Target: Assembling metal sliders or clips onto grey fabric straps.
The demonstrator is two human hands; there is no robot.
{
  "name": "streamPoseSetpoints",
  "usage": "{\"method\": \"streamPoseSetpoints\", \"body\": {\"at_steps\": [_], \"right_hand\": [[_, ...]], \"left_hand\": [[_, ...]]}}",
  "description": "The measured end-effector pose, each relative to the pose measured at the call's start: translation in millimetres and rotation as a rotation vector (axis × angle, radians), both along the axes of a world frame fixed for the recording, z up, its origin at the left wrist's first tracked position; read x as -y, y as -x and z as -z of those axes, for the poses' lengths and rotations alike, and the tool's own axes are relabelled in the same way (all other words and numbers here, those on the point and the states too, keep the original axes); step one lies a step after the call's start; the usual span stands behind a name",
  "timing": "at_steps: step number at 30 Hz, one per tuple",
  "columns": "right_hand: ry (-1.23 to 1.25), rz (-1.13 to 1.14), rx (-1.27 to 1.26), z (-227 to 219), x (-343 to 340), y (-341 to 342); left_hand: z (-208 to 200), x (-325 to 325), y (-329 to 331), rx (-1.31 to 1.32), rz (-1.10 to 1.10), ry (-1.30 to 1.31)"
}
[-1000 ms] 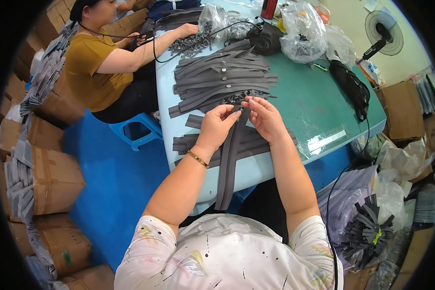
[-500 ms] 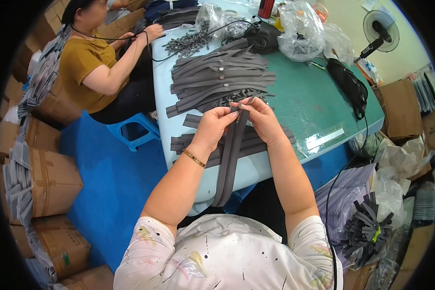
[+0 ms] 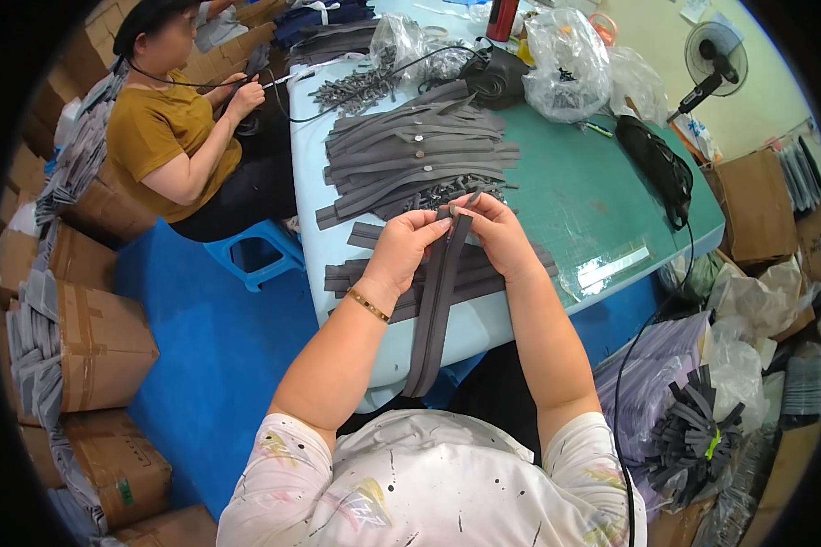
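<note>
Both the left hand (image 3: 409,244) and the right hand (image 3: 494,230) pinch the top of a long grey zipper strip (image 3: 435,310), which hangs over the near edge of the pale turquoise table (image 3: 593,196). Behind lies a heap of grey zipper strips (image 3: 415,155); blue floor (image 3: 201,346) and brown cardboard boxes (image 3: 100,342) flank the left.

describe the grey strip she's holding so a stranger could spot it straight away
Start at the pale green table and go to its near edge, where both hands meet. The grey zipper strip is pinched at its top between the left hand and right hand. Unlike the flat pile of strips behind, it hangs down over the table edge.
</note>
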State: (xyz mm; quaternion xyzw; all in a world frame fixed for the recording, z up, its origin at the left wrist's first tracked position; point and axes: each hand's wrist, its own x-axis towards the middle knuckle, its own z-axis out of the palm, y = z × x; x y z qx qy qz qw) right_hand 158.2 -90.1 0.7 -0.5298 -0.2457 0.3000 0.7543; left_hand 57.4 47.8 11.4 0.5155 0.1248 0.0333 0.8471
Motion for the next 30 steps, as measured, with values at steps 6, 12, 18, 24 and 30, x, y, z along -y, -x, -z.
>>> {"method": "streamPoseSetpoints", "body": {"at_steps": [6, 12, 18, 24, 30], "right_hand": [[-0.007, 0.005, 0.036, -0.9, 1.9, 1.0], [0.037, 0.044, 0.095, -3.0, 0.9, 1.6], [0.038, 0.294, 0.170, -3.2, -9.5, 4.2], [0.105, 0.310, 0.371, 9.4, -6.1, 2.2], [-0.105, 0.258, 0.231, 3.3, -7.6, 5.6]], "left_hand": [[2.6, 1.1, -1.2, 0.025, -0.033, 0.069], [4.6, -0.3, -2.3, 0.023, -0.006, 0.049], [7.7, 1.9, -3.5, 0.065, -0.138, -0.123], [8.3, 4.0, -8.2, 0.231, -0.155, -0.151], [6.2, -5.9, -7.4, 0.257, -0.221, -0.084]]}}
